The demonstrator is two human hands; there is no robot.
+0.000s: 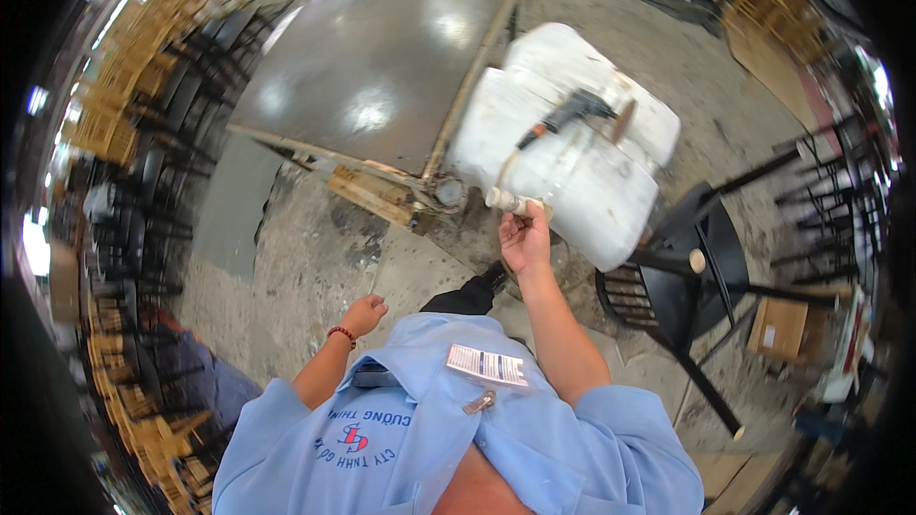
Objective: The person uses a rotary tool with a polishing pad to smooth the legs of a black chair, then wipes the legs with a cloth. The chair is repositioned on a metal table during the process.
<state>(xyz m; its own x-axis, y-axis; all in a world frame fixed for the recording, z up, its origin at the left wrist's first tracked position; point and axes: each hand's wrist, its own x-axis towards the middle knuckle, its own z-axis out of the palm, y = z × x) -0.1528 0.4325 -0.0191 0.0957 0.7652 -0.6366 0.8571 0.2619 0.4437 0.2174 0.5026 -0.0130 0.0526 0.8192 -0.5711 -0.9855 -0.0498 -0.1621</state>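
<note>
My right hand (525,246) is closed round a pale, knobby cylindrical piece (515,200), held up near the white plastic blocks. Its exact kind I cannot make out. On the blocks, beyond this hand, rests a dark angle grinder (571,116) with an orange end and a brown disc (624,120). A cord (509,160) runs from the grinder down toward the piece in my right hand. My left hand (363,315), a red bead bracelet at its wrist, hangs low over the floor with its fingers curled in and nothing visible in them.
A large metal-topped table (372,67) stands ahead to the left, beside the white plastic blocks (592,205). At right, a black chair (692,267) lies tipped with its legs sticking out. A cardboard box (778,327) sits behind it. Stacked chairs (143,267) line the left side.
</note>
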